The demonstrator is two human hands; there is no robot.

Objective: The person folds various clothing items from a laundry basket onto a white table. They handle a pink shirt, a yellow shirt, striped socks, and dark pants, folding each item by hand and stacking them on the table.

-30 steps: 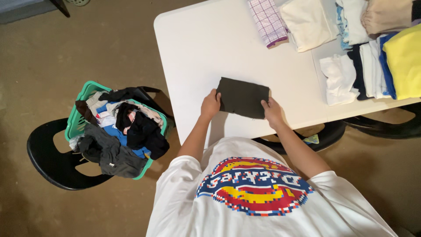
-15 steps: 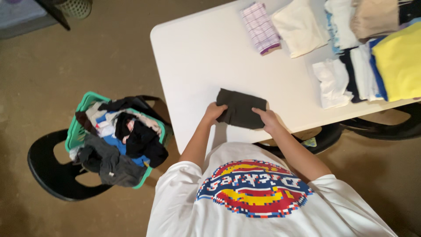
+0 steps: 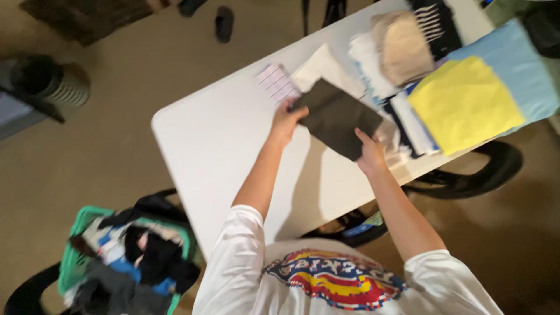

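From the head view, our left hand [image 3: 284,123] and right hand [image 3: 370,155] each pinch an end of the folded dark cloth rectangle [image 3: 336,118], keeping it flat above the white table [image 3: 216,140], near the folded laundry stacks [image 3: 461,99].

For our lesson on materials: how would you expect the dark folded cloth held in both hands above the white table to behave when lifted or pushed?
The dark folded cloth probably flops: the left hand and right hand each grip one edge, as if to keep it flat. It looks thin, so likely light. Pushed across the smooth white table, it would more likely slide or bunch than roll.
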